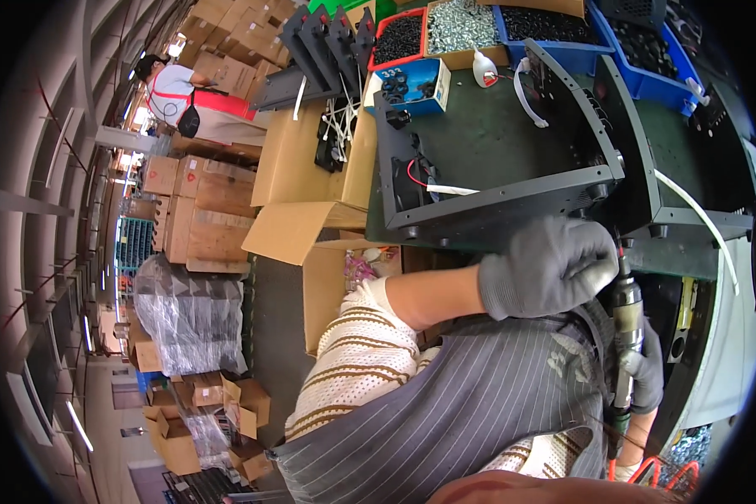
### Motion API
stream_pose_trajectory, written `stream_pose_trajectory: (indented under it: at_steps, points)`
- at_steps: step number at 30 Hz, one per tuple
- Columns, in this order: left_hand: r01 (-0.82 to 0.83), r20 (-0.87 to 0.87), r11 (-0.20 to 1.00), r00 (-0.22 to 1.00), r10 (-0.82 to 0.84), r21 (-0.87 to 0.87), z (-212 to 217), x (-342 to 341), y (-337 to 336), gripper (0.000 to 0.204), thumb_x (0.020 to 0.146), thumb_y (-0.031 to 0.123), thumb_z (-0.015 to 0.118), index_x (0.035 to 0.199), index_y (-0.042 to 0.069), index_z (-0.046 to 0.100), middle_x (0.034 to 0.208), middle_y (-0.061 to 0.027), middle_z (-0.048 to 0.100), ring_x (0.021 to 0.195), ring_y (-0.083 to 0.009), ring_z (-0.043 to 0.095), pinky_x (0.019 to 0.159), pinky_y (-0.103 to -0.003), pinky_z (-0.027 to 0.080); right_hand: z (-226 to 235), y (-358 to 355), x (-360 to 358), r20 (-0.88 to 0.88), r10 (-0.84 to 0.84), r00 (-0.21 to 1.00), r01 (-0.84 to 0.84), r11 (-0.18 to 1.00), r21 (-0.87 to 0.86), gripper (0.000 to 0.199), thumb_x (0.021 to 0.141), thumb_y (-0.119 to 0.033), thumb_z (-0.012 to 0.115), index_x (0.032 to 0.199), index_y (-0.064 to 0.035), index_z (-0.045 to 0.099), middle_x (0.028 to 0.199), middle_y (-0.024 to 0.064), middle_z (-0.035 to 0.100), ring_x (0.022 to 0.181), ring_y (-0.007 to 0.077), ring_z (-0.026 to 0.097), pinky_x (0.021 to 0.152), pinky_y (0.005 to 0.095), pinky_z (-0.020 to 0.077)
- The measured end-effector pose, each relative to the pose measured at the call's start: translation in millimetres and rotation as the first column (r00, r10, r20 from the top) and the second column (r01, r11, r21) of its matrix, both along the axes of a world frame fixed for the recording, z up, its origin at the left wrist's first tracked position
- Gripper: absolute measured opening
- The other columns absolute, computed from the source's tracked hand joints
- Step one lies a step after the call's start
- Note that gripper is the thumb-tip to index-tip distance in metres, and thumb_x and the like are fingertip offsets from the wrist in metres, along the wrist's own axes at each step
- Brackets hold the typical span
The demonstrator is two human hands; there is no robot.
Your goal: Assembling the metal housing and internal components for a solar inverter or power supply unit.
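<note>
In a grey glove, my left hand (553,267) is closed, its fingers curled near the tip of a screwdriver; whatever they may hold is hidden. My right hand (644,374), also gloved, wraps round that power screwdriver (627,315), which has a metal body and points up toward the bench. Just beyond my left hand, a black metal equipment case (504,206) lies on the bench with its inside showing, a red wire and a white strip in it. A second black case (634,139) stands to its right, close to the screwdriver tip.
Along the bench's back are a red bin (397,40), a cardboard box of silver screws (462,27), blue bins (550,32) and a white squeeze bottle (484,67). Open cartons (311,160) stand at left. A red coiled hose (676,475) hangs low right. Another person (172,92) works far left.
</note>
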State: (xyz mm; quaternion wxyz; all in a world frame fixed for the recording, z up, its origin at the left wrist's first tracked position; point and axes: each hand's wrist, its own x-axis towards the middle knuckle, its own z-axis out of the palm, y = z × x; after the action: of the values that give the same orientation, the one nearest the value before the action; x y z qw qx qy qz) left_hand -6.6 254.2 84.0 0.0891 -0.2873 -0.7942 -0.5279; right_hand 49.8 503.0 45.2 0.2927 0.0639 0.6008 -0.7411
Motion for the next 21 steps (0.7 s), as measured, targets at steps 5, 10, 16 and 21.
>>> stream_pose_trajectory:
  at_steps: [5, 10, 16, 21]
  points:
    - [-0.486, 0.818, 0.689, 0.100, -0.567, 0.537, -78, -2, 5, 0.021, 0.092, 0.012, 0.046, 0.109, 0.000, 0.053, 0.090, -0.0064, 0.058, 0.062, -0.0101, 0.052, 0.054, -0.024, 0.047, -52, 10, 9, -0.007, 0.020, 1.000, -0.019, 0.997, 0.076, 0.074, 0.065, -0.021, 0.075, 0.129, 0.0024, 0.045, 0.106, 0.0028, 0.055, 0.093, 0.0119, 0.050, 0.084, 0.0259, 0.0401]
    - [-0.450, 0.824, 0.729, 0.029, -0.566, 0.516, -89, -7, 5, 0.024, 0.097, 0.015, 0.045, 0.112, 0.000, 0.056, 0.088, -0.0062, 0.059, 0.062, -0.0063, 0.050, 0.047, -0.018, 0.043, -60, 2, 12, -0.029, -0.031, 0.999, 0.033, 0.998, 0.053, 0.071, 0.066, -0.020, 0.076, 0.127, 0.0019, 0.047, 0.104, 0.0020, 0.056, 0.093, 0.0121, 0.050, 0.086, 0.0268, 0.0402]
    - [-0.471, 0.891, 0.757, 0.195, -0.411, 0.453, -88, -12, 14, 0.027, 0.096, 0.017, 0.048, 0.116, 0.002, 0.059, 0.081, -0.0026, 0.061, 0.054, -0.0038, 0.044, 0.046, -0.018, 0.041, -60, 8, 12, 0.030, -0.013, 0.999, 0.011, 0.999, 0.043, 0.071, 0.065, -0.027, 0.077, 0.124, 0.0019, 0.050, 0.098, 0.0009, 0.055, 0.087, 0.0108, 0.049, 0.080, 0.0251, 0.0398]
    - [-0.287, 0.866, 0.842, 0.361, -0.347, 0.457, -80, -15, 4, 0.027, 0.096, 0.017, 0.048, 0.115, 0.002, 0.061, 0.082, -0.0007, 0.056, 0.059, -0.0023, 0.043, 0.049, -0.017, 0.039, -38, 5, 14, 0.005, -0.008, 1.000, 0.007, 0.999, 0.050, 0.079, 0.059, -0.037, 0.078, 0.121, 0.0022, 0.050, 0.090, -0.0011, 0.053, 0.080, 0.0095, 0.049, 0.073, 0.0232, 0.0393]
